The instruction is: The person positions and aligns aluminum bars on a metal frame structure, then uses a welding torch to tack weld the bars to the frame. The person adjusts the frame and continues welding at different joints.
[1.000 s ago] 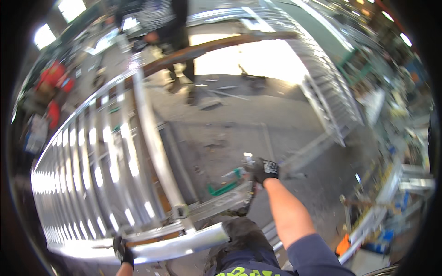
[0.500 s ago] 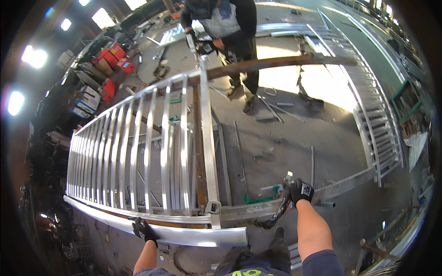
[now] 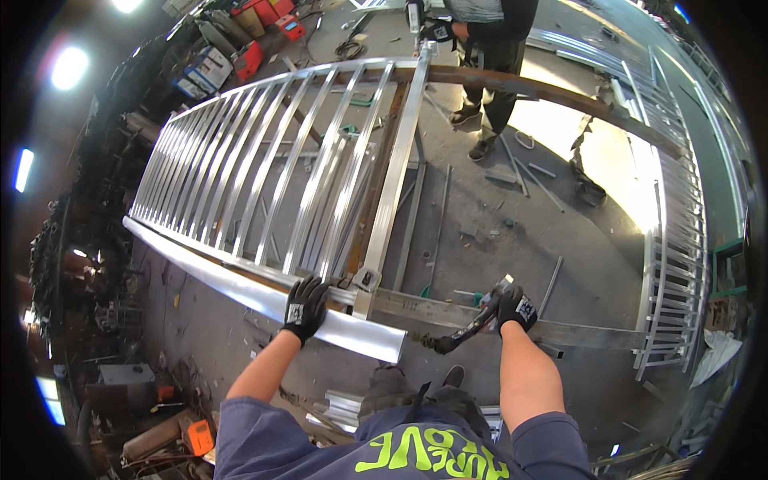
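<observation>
A ladder-like aluminium railing panel (image 3: 276,168) with many slats lies across the supports at left. Along its near side runs a wide, shiny metal rail (image 3: 352,332), its squared end close to me. My left hand (image 3: 306,308), in a black glove, is laid over this rail with its fingers gripping across the far edge. In my gloved right hand (image 3: 516,308) is a dark hand tool (image 3: 472,324) with a pale tip and a dark hose-like tail hanging left. An upright square post (image 3: 400,168) crosses the panel's right end, with a small square bracket (image 3: 366,278) near its lower end.
A co-worker (image 3: 500,48) stands across the frame, a power tool (image 3: 414,18) in hand at the post's far end. A rusty beam (image 3: 552,92) spans the far side. Another slatted panel (image 3: 676,232) stands at right. Loose metal strips (image 3: 512,168) and red cases (image 3: 248,60) lie beyond.
My left hand has moved right along the wide rail toward its end. My view has turned and tilted, shifting the panel upward. The right hand still holds the tool.
</observation>
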Available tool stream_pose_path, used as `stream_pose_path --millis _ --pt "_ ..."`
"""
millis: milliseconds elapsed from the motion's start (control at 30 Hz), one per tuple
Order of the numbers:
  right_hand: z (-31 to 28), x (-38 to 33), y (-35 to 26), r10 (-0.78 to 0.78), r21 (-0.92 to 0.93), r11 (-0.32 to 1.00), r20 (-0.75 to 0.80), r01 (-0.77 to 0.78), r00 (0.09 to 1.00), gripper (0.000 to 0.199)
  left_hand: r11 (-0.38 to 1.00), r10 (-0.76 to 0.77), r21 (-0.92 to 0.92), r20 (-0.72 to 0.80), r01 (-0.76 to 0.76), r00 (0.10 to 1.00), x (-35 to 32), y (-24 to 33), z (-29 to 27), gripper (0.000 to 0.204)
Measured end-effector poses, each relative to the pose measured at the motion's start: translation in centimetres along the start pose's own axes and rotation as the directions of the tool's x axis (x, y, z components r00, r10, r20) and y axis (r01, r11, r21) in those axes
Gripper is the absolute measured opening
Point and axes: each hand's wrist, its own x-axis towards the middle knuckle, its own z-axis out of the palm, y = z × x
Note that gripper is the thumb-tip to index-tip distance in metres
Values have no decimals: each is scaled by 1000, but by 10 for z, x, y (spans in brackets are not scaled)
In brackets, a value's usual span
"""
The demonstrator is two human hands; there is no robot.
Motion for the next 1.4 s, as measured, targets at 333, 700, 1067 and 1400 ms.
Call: stream_pose_path --millis 333,700,1067,1400 --pt "3 2 1 -28 3 1000 -35 29 999 45 993 -64 -89 78 71 995 5 -4 -1 35" --pt "26 9 14 -150 -98 987 -302 126 941 60 991 -76 -112 12 77 997 11 1 0 32" --pt "5 1 4 -44 8 999 -99 46 994 56 961 -254 -141 -126 237 959 0 -5 9 27" --pt "8 5 8 -44 41 998 -83 48 996 54 894 -447 -120 -182 432 876 3 -23 21 26"
